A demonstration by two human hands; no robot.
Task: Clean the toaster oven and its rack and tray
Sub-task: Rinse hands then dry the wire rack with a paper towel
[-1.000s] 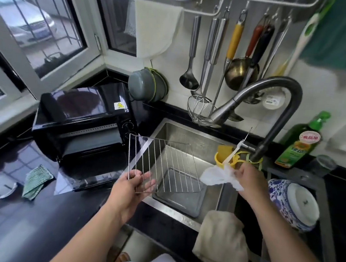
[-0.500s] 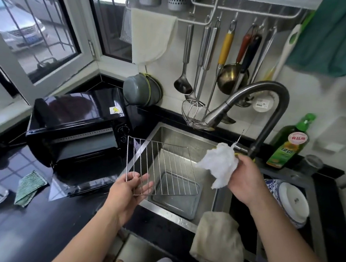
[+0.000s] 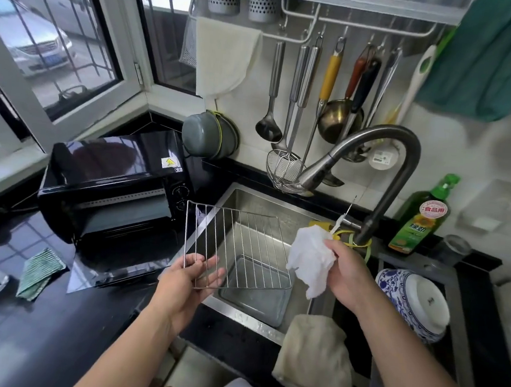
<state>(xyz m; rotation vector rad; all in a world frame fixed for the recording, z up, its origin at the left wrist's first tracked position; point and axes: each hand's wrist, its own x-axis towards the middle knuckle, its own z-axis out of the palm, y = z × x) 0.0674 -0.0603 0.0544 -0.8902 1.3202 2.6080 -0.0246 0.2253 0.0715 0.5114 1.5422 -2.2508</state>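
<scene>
Far left of the left hand, a green striped cloth [image 3: 40, 272] lies on the dark surface [image 3: 46, 344]. Black toaster oven [image 3: 114, 189] sits just left of and beyond that hand, door down. Left hand [image 3: 189, 283] grips the wire rack [image 3: 236, 247] by its near corner, above the sink [image 3: 277, 208]; tray [image 3: 254, 290] lies in the basin beneath. Right hand [image 3: 349, 280] clutches a crumpled white wipe [image 3: 310, 258], just right of the rack.

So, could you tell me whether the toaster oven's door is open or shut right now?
Open. The toaster oven shows its bare interior, and its glass door lies folded down flat on the counter in front of it.
</scene>
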